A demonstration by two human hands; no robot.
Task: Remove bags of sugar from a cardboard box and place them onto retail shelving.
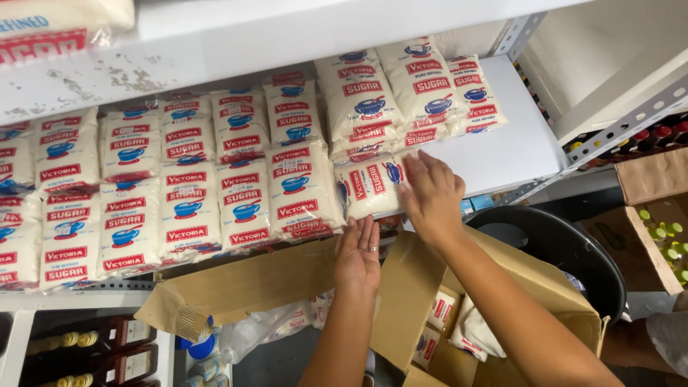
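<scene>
Your right hand [430, 195] lies flat, fingers together, palm down on the right end of a sideways sugar bag [373, 185] at the front edge of the white shelf [512, 147]; it presses the bag, no pinch. Your left hand [358, 252] sits at 7 o'clock from the right one, palm turned up toward the camera, fingers straight and pressed together, ring on one finger; the fingertips reach the shelf's front lip just under that same bag, though I cannot tell whether they touch it. The bag lies turned a quarter against its neighbours, touching the upright-printed bags at its 9 o'clock and the stacked pile [408, 89] at its 12 o'clock. Rows of the same white-and-red bags [186, 190] fill the shelf out toward 9 o'clock; bare shelf shows at 3 o'clock of your right hand. Below the hands, at 6 o'clock, an open cardboard box [401, 301] holds more bags of the same kind [459, 330]. A black bin [573, 251] stands at 4 o'clock of your right hand, just beside the box. Dark bottles with yellow caps [93, 351] lie at 8 o'clock, lower shelf.
</scene>
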